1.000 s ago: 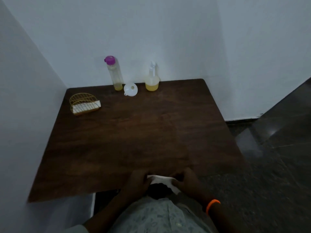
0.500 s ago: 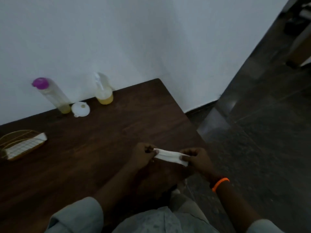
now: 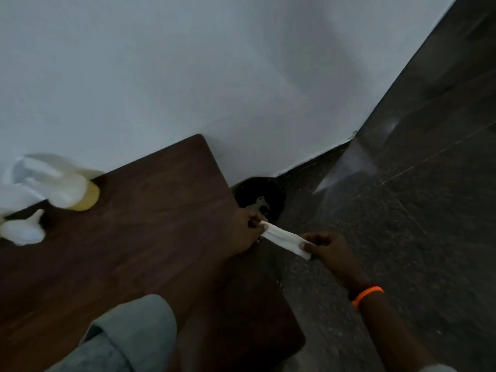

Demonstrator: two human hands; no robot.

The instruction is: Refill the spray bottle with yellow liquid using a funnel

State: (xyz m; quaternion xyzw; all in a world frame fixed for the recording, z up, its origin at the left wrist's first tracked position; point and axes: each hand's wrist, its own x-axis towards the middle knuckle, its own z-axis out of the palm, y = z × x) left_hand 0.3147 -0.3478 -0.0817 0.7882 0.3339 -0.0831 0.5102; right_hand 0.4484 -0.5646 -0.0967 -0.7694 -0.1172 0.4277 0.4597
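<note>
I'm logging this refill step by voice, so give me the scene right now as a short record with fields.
left hand: pinches one end of the white tissue
right hand: pinches the other end
spray bottle: on the table, blurred, yellow liquid at its base
funnel: white, beside the bottle
refill: not begun

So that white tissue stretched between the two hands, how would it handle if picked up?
The white tissue is probably floppy: it bunches into a soft strip between the left hand and right hand. It looks thin, so likely very light. It may tear if pulled harder.
</note>
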